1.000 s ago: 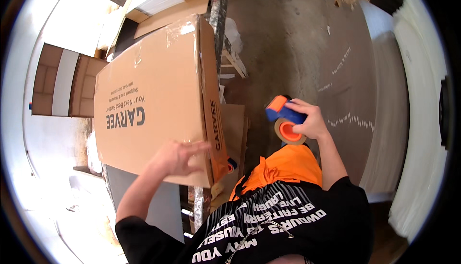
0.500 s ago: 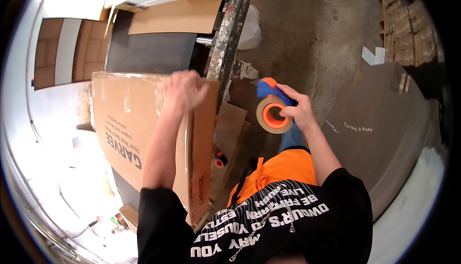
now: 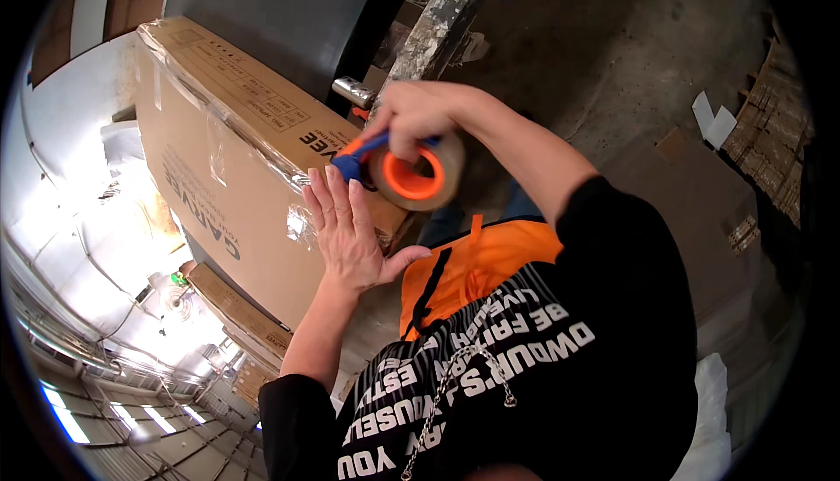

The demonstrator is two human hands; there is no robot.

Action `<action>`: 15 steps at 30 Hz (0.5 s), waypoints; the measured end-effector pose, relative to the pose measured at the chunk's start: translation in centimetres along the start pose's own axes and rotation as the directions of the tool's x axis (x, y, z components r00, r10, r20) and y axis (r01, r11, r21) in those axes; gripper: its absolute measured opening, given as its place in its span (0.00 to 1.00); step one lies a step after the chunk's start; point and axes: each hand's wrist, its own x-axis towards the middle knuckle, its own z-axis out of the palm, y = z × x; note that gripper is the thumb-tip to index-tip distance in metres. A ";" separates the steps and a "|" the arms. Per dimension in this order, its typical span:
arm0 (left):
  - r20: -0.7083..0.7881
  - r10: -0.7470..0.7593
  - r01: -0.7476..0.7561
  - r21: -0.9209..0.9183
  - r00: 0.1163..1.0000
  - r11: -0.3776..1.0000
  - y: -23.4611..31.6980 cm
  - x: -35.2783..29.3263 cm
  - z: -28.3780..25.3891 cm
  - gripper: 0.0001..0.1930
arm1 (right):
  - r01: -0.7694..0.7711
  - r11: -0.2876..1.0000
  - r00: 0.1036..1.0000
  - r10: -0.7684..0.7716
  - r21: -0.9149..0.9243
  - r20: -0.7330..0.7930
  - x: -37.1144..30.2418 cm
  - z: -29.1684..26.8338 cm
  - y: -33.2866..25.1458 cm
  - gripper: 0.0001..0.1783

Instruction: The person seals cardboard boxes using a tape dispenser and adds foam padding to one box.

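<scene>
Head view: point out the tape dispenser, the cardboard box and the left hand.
tape dispenser (image 3: 409, 175): head view, on the orange core of the roll.
cardboard box (image 3: 219, 166): head view, on the large brown side face.
left hand (image 3: 350, 236): head view, on the back of the hand, flat against the box.

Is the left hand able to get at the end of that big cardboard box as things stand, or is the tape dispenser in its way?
Probably yes. The left hand already lies flat on the cardboard box at its near end. The tape dispenser, held by the right hand, sits just beside its fingertips, not between hand and box.
</scene>
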 end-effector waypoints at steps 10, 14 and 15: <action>0.134 0.052 -0.053 0.000 0.990 0.999 0.4 0.3 -2.0 0.20 | 0.267 0.755 0.948 -0.317 -0.599 0.023 -3.9 20.7 1.7 0.21; -0.036 0.122 -0.123 -0.020 0.992 0.992 -0.7 -0.5 -1.1 0.13 | 0.273 0.817 0.960 -0.199 -0.507 0.195 -1.0 24.5 1.0 0.23; -0.032 0.105 -0.106 -0.022 0.994 0.994 -0.7 -0.8 -0.9 0.12 | 0.161 0.815 0.986 -0.112 -0.557 0.121 -2.3 23.1 1.5 0.26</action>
